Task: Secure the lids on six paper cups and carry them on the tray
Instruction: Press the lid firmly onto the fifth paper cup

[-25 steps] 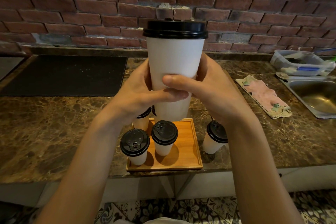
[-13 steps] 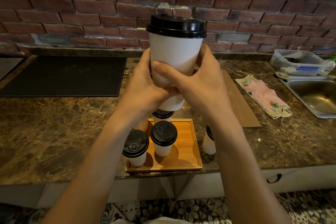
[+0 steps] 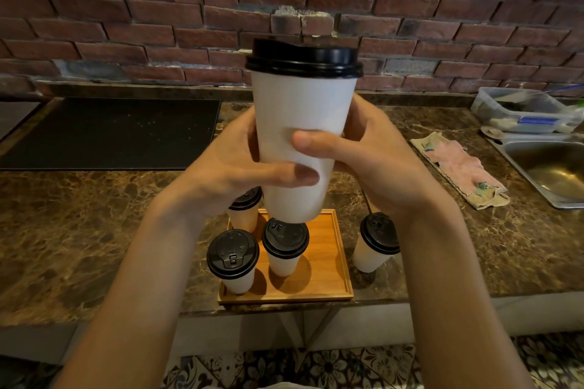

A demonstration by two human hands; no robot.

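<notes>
A white paper cup (image 3: 300, 110) with a black lid (image 3: 303, 58) is held upright in the air above the counter. My left hand (image 3: 234, 167) and my right hand (image 3: 373, 158) both grip its lower half, thumbs across the front. Below it lies a wooden tray (image 3: 325, 275) near the counter's front edge. On the tray stand three lidded cups: front left (image 3: 233, 257), middle (image 3: 284, 243) and back left (image 3: 245, 208), the last partly hidden by my left hand. Another lidded cup (image 3: 376, 241) stands on the counter right of the tray.
A black mat (image 3: 110, 133) lies at the back left of the marble counter (image 3: 63, 230). A pink cloth (image 3: 461, 167) lies at the right, with a steel sink (image 3: 553, 170) and a plastic container (image 3: 521, 109) beyond it. A brick wall runs behind.
The cup first rose and moved away from me, then came back down and nearer. My hands kept hold of it, shifting lower on its body.
</notes>
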